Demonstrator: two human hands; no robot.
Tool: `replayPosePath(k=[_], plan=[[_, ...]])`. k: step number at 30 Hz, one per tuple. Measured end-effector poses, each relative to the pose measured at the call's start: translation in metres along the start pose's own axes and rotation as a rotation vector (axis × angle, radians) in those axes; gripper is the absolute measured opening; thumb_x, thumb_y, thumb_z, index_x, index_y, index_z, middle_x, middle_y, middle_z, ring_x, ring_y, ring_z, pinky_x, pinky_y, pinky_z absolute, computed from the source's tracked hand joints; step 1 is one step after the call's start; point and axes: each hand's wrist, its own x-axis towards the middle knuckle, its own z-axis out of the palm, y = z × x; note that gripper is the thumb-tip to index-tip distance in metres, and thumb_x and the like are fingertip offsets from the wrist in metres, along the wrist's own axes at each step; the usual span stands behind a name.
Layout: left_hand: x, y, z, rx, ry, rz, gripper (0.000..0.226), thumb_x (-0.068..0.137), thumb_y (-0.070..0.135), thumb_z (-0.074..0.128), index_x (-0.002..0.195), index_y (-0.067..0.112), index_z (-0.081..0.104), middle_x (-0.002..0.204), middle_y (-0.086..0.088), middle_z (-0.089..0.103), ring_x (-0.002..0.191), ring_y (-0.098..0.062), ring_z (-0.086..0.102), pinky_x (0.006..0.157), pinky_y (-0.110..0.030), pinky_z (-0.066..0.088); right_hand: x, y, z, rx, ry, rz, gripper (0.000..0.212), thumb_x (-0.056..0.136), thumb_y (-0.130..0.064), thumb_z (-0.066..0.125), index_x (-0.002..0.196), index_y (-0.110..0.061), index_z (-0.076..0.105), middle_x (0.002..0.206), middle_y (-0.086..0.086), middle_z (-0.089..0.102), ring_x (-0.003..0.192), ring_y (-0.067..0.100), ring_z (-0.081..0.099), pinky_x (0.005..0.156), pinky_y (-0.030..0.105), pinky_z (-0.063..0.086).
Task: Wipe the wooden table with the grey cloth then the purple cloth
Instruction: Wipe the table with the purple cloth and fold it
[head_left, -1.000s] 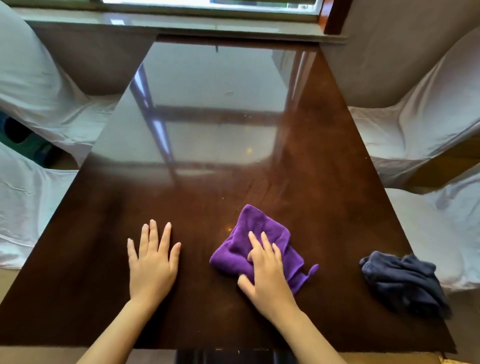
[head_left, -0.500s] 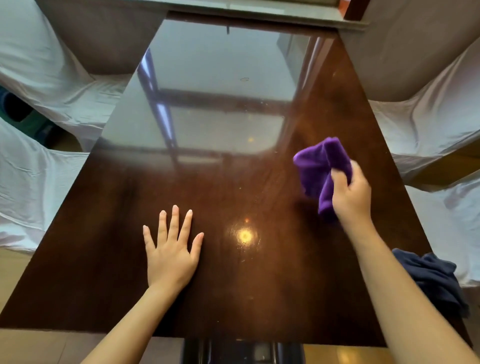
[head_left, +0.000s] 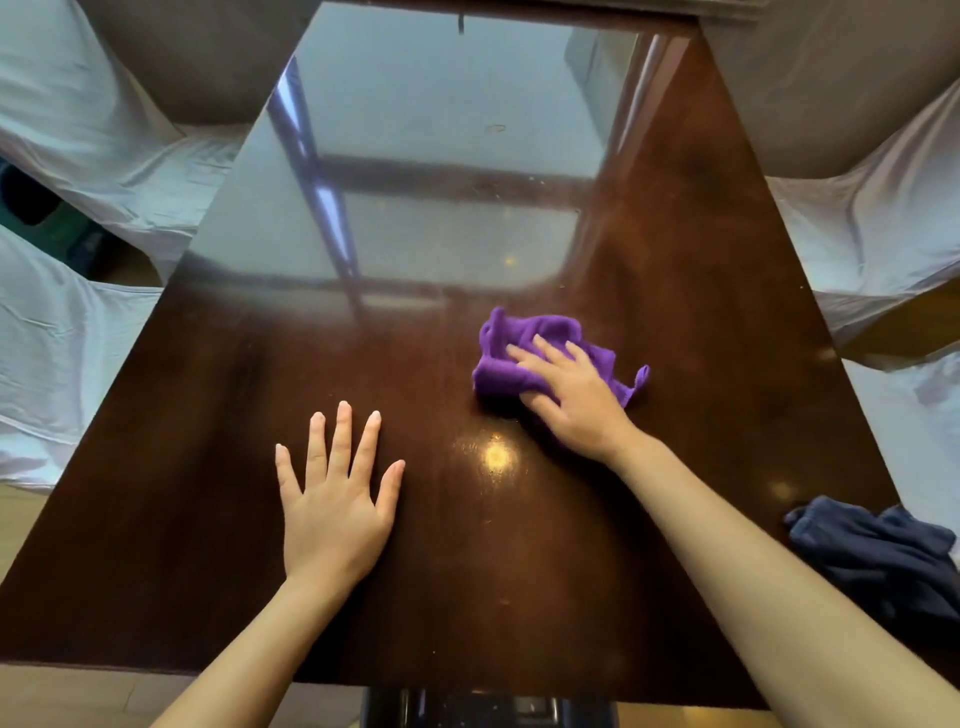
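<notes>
A glossy dark wooden table (head_left: 218, 467) fills the view. The purple cloth (head_left: 524, 345) lies crumpled right of the table's middle. My right hand (head_left: 569, 392) presses flat on it, fingers spread over its near side. My left hand (head_left: 335, 493) rests flat on the bare wood near the front, fingers apart, holding nothing. The grey cloth (head_left: 878, 556) lies bunched at the table's front right edge, away from both hands.
Chairs draped in white covers stand along the left (head_left: 78, 156) and right (head_left: 872, 218) sides of the table. The far half of the tabletop reflects a window. A dark table base (head_left: 488, 709) shows below the front edge.
My right hand lifted the purple cloth off the table's front, carried it farther out, then set it down again and now presses on it. My left hand stayed flat on the wood.
</notes>
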Motion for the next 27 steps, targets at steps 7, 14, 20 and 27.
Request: replayPosePath(k=[7, 14, 20, 27], plan=[[0.000, 0.003, -0.007, -0.001, -0.037, -0.005, 0.065, 0.086, 0.057, 0.010, 0.144, 0.028, 0.012, 0.156, -0.004, 0.015, 0.144, -0.025, 0.007, 0.114, -0.055, 0.005, -0.108, -0.073, 0.035, 0.113, -0.293, -0.194, 0.040, 0.088, -0.034, 0.046, 0.128, -0.030, 0.044, 0.148, -0.017, 0.035, 0.142, 0.000, 0.002, 0.116, 0.031, -0.013], [-0.002, 0.006, -0.010, -0.024, -0.040, -0.009, 0.064, 0.086, 0.057, 0.010, 0.144, 0.029, 0.013, 0.156, -0.004, 0.015, 0.145, -0.025, 0.007, 0.115, -0.055, 0.004, -0.191, -0.112, 0.058, 0.095, -0.286, -0.078, 0.031, 0.089, -0.038, 0.046, 0.119, -0.043, 0.051, 0.143, -0.022, 0.037, 0.129, -0.008, 0.035, 0.109, 0.012, 0.019], [-0.001, 0.004, -0.008, -0.021, -0.033, -0.009, 0.064, 0.087, 0.057, 0.011, 0.144, 0.029, 0.014, 0.156, -0.004, 0.015, 0.145, -0.025, 0.007, 0.115, -0.055, 0.004, -0.157, -0.097, -0.026, 1.001, 0.221, 0.444, 0.021, 0.080, -0.003, 0.059, 0.083, -0.022, 0.069, 0.068, -0.010, 0.072, 0.064, -0.004, 0.059, 0.059, 0.011, 0.048], [-0.002, 0.005, -0.008, -0.023, -0.020, -0.004, 0.062, 0.088, 0.056, 0.012, 0.144, 0.029, 0.013, 0.156, -0.004, 0.017, 0.144, -0.025, 0.008, 0.115, -0.056, 0.005, -0.027, -0.037, -0.090, 0.754, 0.517, 0.342, 0.013, 0.089, -0.033, 0.048, 0.093, -0.033, 0.061, 0.082, -0.013, 0.062, 0.071, -0.002, 0.057, 0.068, 0.020, 0.048]])
